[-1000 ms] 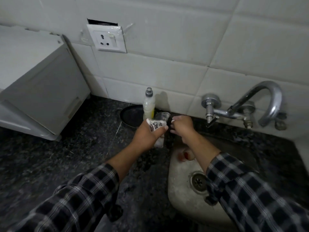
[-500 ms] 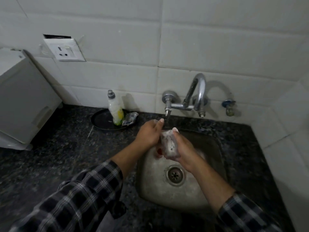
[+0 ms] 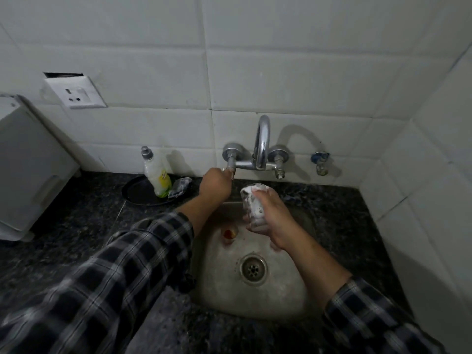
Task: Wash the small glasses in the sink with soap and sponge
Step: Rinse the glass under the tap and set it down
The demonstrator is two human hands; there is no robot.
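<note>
My right hand (image 3: 270, 215) grips a small soapy glass (image 3: 251, 204) above the steel sink (image 3: 281, 297), foam covering its sides. My left hand (image 3: 214, 186) is curled around the left tap handle (image 3: 231, 166) of the chrome faucet (image 3: 261, 141). A second small glass (image 3: 229, 233) with reddish residue stands on the sink floor, left of the drain (image 3: 253, 269). The sponge (image 3: 180, 187) lies on a dark round plate (image 3: 138, 191) beside the soap bottle (image 3: 155, 172), left of the sink.
Dark speckled granite counter (image 3: 76, 226) surrounds the sink. A white appliance (image 3: 28, 169) stands at the far left. A wall socket (image 3: 74, 94) sits on the white tiles. A small blue-capped valve (image 3: 319, 162) juts from the wall right of the faucet.
The sponge was left on the plate. My right hand took the soapy glass over the sink, and my left hand rose to the left tap handle. The view swung right.
</note>
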